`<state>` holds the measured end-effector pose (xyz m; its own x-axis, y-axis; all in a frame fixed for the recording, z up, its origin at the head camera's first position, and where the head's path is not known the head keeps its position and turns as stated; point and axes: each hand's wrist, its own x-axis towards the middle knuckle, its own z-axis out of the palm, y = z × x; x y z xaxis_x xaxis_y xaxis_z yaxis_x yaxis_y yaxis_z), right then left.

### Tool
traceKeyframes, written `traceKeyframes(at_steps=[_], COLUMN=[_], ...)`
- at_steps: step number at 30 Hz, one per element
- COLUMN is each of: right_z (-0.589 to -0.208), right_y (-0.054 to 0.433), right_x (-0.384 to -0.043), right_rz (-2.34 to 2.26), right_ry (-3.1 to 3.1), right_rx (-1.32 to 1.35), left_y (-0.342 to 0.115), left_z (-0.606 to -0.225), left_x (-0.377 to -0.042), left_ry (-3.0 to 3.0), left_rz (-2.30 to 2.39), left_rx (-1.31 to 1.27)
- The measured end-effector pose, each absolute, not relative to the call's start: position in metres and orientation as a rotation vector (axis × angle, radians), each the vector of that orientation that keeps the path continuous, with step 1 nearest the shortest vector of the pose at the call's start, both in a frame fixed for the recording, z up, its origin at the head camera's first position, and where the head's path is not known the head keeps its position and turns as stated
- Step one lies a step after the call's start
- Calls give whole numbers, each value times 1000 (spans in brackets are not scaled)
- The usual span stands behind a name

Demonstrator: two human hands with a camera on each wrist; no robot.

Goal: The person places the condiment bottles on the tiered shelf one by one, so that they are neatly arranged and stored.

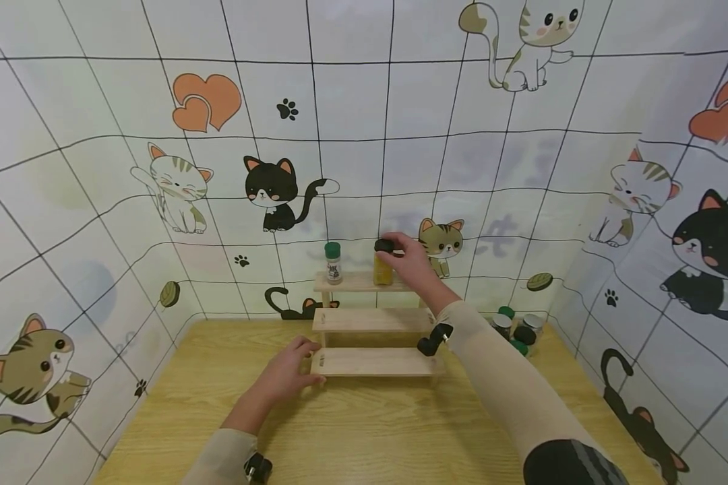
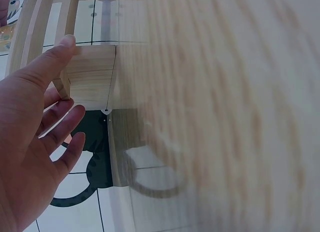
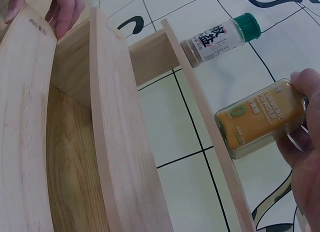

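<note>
Maybe the yellow jar, on top of the rack at twelve o'clock, tips if the right hand, pinching its black lid, lets go crooked, or the left hand, pinching the rack at eight o'clock, jiggles.

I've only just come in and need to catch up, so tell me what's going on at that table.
A person's right hand holds a jar of turmeric powder by its black cap at the top shelf of a three-tier wooden rack. The left hand grips the left end of the bottom shelf. A green-capped shaker stands on the top shelf's left side, and more capped jars are grouped to the rack's right.
</note>
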<state>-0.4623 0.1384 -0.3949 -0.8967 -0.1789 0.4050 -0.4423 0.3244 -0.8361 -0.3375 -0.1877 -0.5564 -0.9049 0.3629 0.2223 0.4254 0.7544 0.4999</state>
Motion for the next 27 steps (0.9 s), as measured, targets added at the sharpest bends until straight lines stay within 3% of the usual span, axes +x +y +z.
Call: traceKeyframes(at_steps=[12, 27], right_z=[-396, -403], right_y=[153, 224], right_x=[-456, -401], right_rz=[1617, 1503], right_ry=[-2400, -2492], right_rx=[576, 548], left_y=[-185, -188], left_z=[-558, -560], left_x=[-337, -340], left_ry=[-2852, -2856], left_rz=[-838, -841], left_rx=[-656, -633])
